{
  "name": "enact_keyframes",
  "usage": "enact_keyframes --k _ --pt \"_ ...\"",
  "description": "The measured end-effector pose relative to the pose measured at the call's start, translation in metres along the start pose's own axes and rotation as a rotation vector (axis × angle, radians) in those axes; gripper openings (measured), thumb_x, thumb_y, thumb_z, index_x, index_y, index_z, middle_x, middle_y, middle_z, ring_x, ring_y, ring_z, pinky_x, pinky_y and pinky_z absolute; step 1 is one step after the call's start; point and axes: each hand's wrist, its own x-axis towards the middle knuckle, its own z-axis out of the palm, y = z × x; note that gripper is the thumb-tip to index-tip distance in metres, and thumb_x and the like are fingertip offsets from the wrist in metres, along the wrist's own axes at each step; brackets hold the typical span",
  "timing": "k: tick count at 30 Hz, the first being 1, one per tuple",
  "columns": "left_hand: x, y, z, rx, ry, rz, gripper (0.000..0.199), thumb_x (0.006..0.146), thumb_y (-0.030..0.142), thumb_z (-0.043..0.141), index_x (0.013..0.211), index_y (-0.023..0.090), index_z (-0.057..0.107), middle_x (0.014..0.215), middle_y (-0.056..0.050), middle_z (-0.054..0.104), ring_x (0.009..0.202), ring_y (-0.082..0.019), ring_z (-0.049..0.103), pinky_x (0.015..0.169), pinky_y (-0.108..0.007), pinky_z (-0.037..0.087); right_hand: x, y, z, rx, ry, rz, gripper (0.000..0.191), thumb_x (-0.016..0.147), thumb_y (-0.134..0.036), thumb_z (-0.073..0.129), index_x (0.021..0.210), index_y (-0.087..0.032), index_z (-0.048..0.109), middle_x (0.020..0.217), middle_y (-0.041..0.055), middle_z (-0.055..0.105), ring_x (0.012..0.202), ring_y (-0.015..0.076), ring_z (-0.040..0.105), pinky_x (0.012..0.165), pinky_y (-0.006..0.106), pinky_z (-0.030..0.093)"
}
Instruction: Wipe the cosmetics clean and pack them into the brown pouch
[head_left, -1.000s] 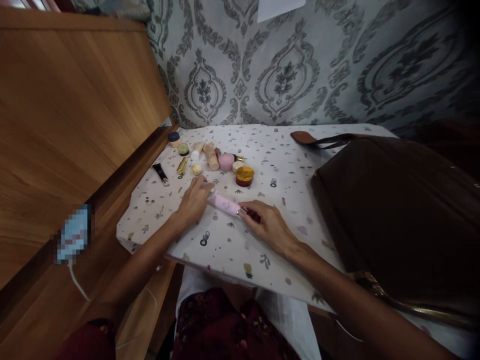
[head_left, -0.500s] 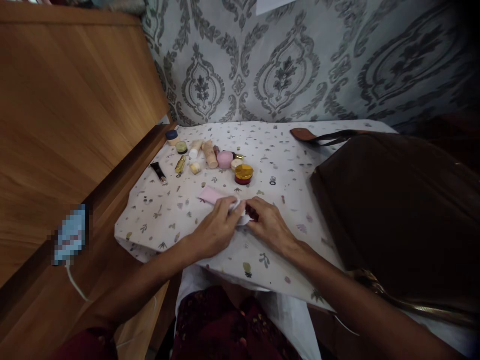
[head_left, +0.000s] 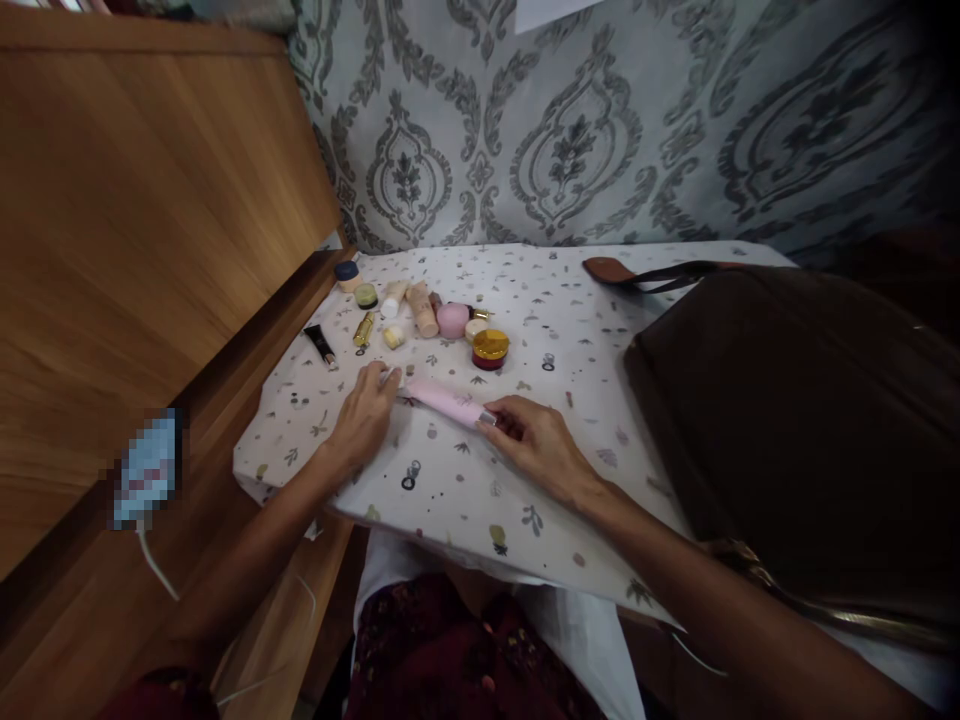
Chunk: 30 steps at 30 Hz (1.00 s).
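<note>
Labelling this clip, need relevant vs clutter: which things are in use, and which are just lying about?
In use:
- pink tube, silver cap end in the right hand
- white tissue or cloth, in the left hand at the tube's other end

Lying about:
- black tube
- gold tube
- beige tube
- red jar with gold lid
- dark-blue-lidded jar
- brown bag

Here's the pink tube (head_left: 442,398), its silver end slipping from view behind the right hand's (head_left: 538,448) fingers, its print too faint to read! Over at the left hand (head_left: 362,415), a white cloth (head_left: 391,377) peeks out, partly covered by fingers. Among the pots, a pink jar (head_left: 452,321) blocks part of a small brown item (head_left: 435,300). Right edge slices the dark bag (head_left: 810,420), top edge crops the paper (head_left: 555,12), and that blue object (head_left: 148,470)? Blurred to blocks!
</note>
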Motion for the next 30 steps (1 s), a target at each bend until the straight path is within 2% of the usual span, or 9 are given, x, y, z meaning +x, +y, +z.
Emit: enact_keyframes --k 4,6,8,11,16,19,24,27,30 --pt "-0.012 0.043 0.0 -0.141 0.126 0.129 0.045 0.101 0.015 0.034 0.145 0.016 0.041 0.133 -0.019 0.051 0.125 -0.028 0.053 0.095 -0.042 0.054 -0.001 -0.003 0.0 0.065 -0.019 0.049 0.035 0.088 -0.045 0.057 0.095 -0.013 0.071 0.075 0.0046 0.067 0.064 0.015 0.056 0.061 0.027 0.044" --pt "-0.015 0.067 0.003 -0.19 0.137 0.235 0.046 0.102 0.019 0.036 0.148 0.02 0.036 0.134 -0.016 0.052 0.127 -0.025 0.053 0.097 -0.036 0.054 -0.001 -0.003 0.0 0.122 -0.044 0.061 0.037 0.088 -0.044 0.055 0.098 -0.012 0.071 0.076 0.0047 0.067 0.066 0.0157 0.057 0.063 0.028 0.045" --pt "-0.015 0.08 0.008 -0.197 0.151 0.303 0.049 0.101 0.016 0.036 0.15 0.019 0.033 0.131 -0.016 0.055 0.127 -0.025 0.053 0.097 -0.035 0.053 0.0 -0.002 0.0 0.185 -0.056 0.069 0.039 0.087 -0.043 0.054 0.102 -0.012 0.072 0.075 0.0042 0.066 0.067 0.0157 0.057 0.064 0.028 0.045" --pt "-0.007 0.071 0.014 -0.166 0.176 0.274 0.05 0.1 0.011 0.036 0.149 0.015 0.035 0.126 -0.019 0.055 0.123 -0.028 0.055 0.095 -0.041 0.053 0.001 0.0 0.001 0.284 -0.064 0.142 0.047 0.083 -0.05 0.058 0.105 -0.012 0.072 0.069 0.0027 0.063 0.06 0.0141 0.053 0.057 0.027 0.043" --pt "0.011 0.026 0.015 -0.145 0.114 0.009 0.047 0.098 0.012 0.035 0.144 0.018 0.042 0.134 -0.018 0.047 0.128 -0.03 0.049 0.099 -0.047 0.051 0.006 0.001 0.002 0.512 -0.104 0.334 0.056 0.073 -0.058 0.069 0.103 -0.01 0.071 0.055 -0.0001 0.058 0.047 0.0112 0.047 0.046 0.024 0.034" --pt "0.019 0.015 0.014 -0.168 0.117 -0.067 0.048 0.098 0.014 0.032 0.145 0.014 0.04 0.134 -0.021 0.044 0.128 -0.033 0.046 0.097 -0.049 0.051 0.008 -0.001 0.0 0.676 -0.073 0.433 0.051 0.069 -0.056 0.074 0.095 -0.012 0.071 0.054 -0.0003 0.059 0.047 0.01 0.047 0.046 0.023 0.033" --pt "0.021 0.037 0.018 -0.32 0.122 -0.043 0.048 0.097 0.015 0.031 0.143 0.018 0.043 0.129 -0.017 0.045 0.121 -0.029 0.05 0.096 -0.045 0.051 0.008 -0.007 -0.006 0.916 -0.109 0.507 0.052 0.06 -0.053 0.084 0.089 -0.012 0.073 0.056 -0.0004 0.06 0.048 0.0084 0.049 0.045 0.021 0.032" --pt "0.013 0.065 0.018 -0.389 0.141 0.078 0.049 0.095 0.012 0.033 0.143 0.022 0.043 0.127 -0.014 0.046 0.118 -0.026 0.053 0.095 -0.041 0.052 0.008 -0.008 -0.006 1.092 -0.115 0.55 0.046 0.056 -0.046 0.089 0.08 -0.012 0.072 0.063 0.0011 0.063 0.051 0.0072 0.051 0.045 0.019 0.033" --pt "0.004 0.088 0.016 -0.396 0.152 0.228 0.053 0.096 0.01 0.031 0.146 0.024 0.04 0.126 -0.014 0.048 0.117 -0.026 0.052 0.093 -0.041 0.053 0.008 -0.008 -0.003 1.214 -0.074 0.574 0.038 0.055 -0.038 0.091 0.074 -0.014 0.069 0.061 -0.0024 0.059 0.052 0.0058 0.049 0.047 0.018 0.037"
